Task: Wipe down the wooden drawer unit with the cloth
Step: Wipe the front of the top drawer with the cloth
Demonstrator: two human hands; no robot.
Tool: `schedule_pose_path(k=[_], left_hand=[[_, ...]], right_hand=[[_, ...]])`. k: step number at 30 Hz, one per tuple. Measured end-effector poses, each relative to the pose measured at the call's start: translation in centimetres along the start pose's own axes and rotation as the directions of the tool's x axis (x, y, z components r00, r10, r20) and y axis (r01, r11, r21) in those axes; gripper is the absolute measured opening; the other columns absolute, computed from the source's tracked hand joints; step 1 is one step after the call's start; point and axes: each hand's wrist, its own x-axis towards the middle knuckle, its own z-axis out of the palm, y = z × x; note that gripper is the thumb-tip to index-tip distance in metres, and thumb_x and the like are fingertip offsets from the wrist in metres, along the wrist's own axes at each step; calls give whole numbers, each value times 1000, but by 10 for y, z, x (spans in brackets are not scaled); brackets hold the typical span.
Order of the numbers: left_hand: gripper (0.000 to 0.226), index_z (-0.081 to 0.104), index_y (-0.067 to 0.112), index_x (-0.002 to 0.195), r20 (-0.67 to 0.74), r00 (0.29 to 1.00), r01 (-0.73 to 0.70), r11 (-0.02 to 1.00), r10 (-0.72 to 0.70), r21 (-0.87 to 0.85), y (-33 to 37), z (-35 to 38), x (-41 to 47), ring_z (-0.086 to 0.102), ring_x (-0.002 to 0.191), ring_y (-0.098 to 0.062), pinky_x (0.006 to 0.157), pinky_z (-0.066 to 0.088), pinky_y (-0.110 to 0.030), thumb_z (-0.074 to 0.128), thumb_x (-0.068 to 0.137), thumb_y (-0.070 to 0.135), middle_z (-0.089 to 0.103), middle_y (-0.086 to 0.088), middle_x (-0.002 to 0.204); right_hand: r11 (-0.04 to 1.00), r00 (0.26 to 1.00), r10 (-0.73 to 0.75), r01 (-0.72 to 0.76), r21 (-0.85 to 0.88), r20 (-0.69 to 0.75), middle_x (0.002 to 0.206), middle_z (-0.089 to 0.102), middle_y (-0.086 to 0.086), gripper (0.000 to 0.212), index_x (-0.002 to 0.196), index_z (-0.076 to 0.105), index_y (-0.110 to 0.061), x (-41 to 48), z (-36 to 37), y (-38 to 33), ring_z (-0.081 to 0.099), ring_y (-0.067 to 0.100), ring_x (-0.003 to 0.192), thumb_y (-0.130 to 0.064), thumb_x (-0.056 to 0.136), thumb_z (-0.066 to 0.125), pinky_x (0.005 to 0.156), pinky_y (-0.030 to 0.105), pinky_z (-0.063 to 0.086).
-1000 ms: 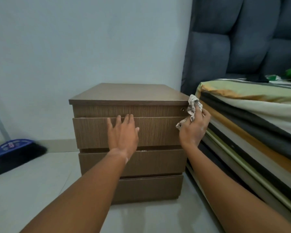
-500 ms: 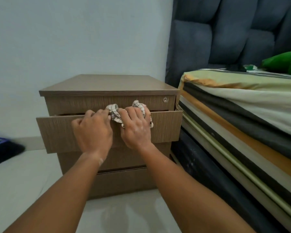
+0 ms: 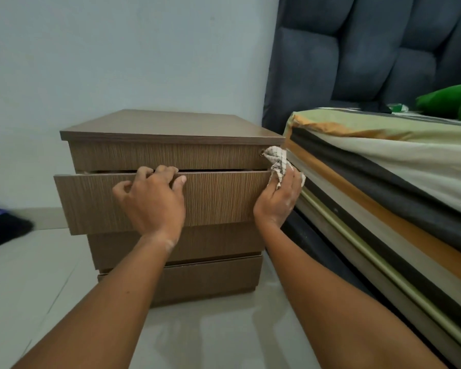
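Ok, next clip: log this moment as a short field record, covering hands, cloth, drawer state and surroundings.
left hand: fingers hooked over the top edge of the pulled-out drawer front
right hand: grips the cloth at the drawer's right end
cloth: checked, bunched, pressed near the keyhole
drawer unit: wooden, on the floor
second drawer: pulled out partly
lower drawers: closed
bed: striped sheet, close to the unit's right side
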Motion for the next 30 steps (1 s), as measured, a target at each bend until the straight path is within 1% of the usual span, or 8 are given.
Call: schedule_pose_path(k=[5, 9, 16, 19, 21, 23, 27, 30], left_hand=[[24, 74, 27, 111, -7, 999, 44, 998, -44, -43, 0, 2, -2, 57, 103, -18, 97, 28, -45, 63, 94, 39, 69, 4, 101], [23, 74, 27, 110, -7, 999, 43, 997, -43, -64, -2, 4, -2, 57, 103, -18, 99, 27, -47, 63, 93, 38, 69, 4, 101], [23, 74, 29, 108, 10, 1000, -19, 999, 19, -39, -11, 6, 5, 59, 97, -18, 100, 28, -48, 60, 95, 41, 71, 4, 94], [22, 75, 32, 106, 30, 999, -29, 998, 31, -50, -15, 2, 12, 60, 91, -17, 97, 30, -48, 61, 94, 44, 71, 6, 88], [22, 76, 34, 104, 35, 999, -23, 998, 25, -66, -15, 0, 15, 61, 93, -16, 95, 28, -46, 62, 93, 46, 73, 9, 88], [21, 77, 34, 102, 43, 999, -17, 997, 20, -72, -14, -2, 16, 61, 95, -14, 94, 27, -45, 63, 92, 47, 74, 12, 91], [18, 77, 36, 98, 74, 997, -14, 995, 22, -101, -16, -5, 21, 63, 99, -13, 96, 26, -44, 61, 94, 44, 76, 13, 95], [19, 77, 38, 100, 127, 989, -53, 987, 73, -151, -29, -10, 28, 62, 104, -10, 100, 22, -43, 59, 96, 44, 76, 15, 98]], right_hand=[[949, 941, 308, -294, 114, -141, 135, 57, 3, 41, 144, 48, -20, -15, 5, -18, 49, 18, 127, -29, 104, 41, 106, 41, 41], [771, 771, 632, -615, 165, -75, 137, 54, 9, 45, 148, 39, -18, -40, 1, -13, 52, 27, 122, -37, 107, 34, 89, 34, 39], [650, 659, 752, -745, 153, 15, 132, 58, 18, 45, 144, 30, -19, -60, 3, -13, 60, 37, 109, -44, 106, 28, 86, 41, 50], [764, 768, 640, -631, 135, -24, 151, 43, 12, 49, 152, 30, -15, -51, 1, -25, 47, 32, 132, -35, 107, 34, 101, 40, 42], [884, 884, 467, -467, 29, 2, 165, 18, 6, 56, 159, 17, -20, -44, 0, -27, 20, 30, 150, -34, 107, 34, 119, 51, 25], [952, 948, 300, -292, -87, 102, 168, -6, 0, 59, 160, 4, -27, -42, 1, -25, -5, 25, 154, -36, 108, 30, 122, 60, 6], [950, 955, -42, 130, -286, 293, 167, -15, 0, 59, 159, 7, -35, -49, 7, -31, -20, 29, 152, -42, 105, 31, 117, 66, -1], [906, 906, -146, 284, -313, 398, 168, -4, -1, 60, 156, 17, -35, -53, 12, -39, -19, 30, 152, -53, 102, 34, 117, 70, 0]])
